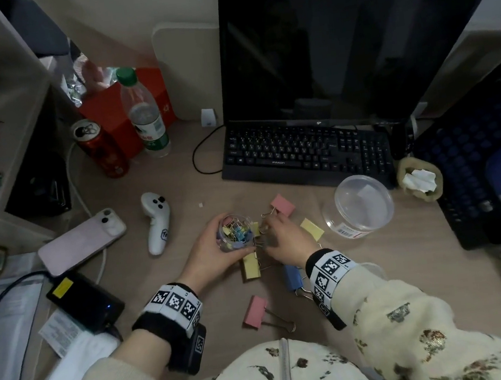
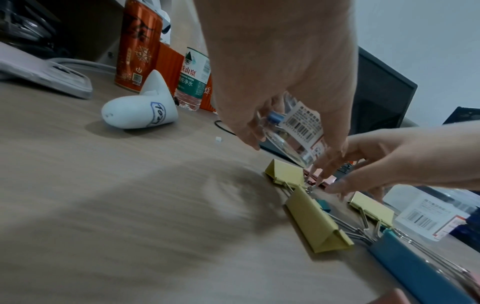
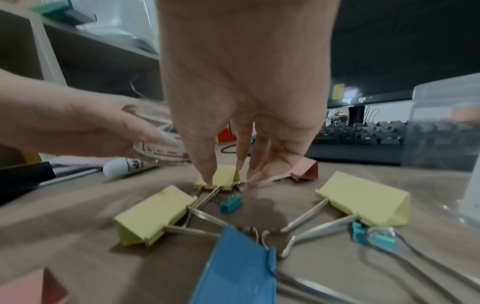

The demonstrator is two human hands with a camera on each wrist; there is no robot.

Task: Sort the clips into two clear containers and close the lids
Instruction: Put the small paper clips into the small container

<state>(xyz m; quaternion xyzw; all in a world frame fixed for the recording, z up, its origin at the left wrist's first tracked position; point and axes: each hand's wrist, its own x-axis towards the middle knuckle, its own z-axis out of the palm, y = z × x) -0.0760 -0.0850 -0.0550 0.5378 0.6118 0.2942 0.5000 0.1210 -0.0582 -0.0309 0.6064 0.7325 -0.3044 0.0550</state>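
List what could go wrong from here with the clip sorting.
1. The small container, lifted off the desk in the left hand, looks nearly full and has no lid on; a tilt could spill clips.
2. The right hand reaches into tangled wire handles beside a small yellow clip; a neighbouring clip could snag and drag along.

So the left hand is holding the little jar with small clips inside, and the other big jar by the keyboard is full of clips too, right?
Not quite. The left hand does hold the small jar of small clips, but the head view shows the big jar by the keyboard has no clips in it.
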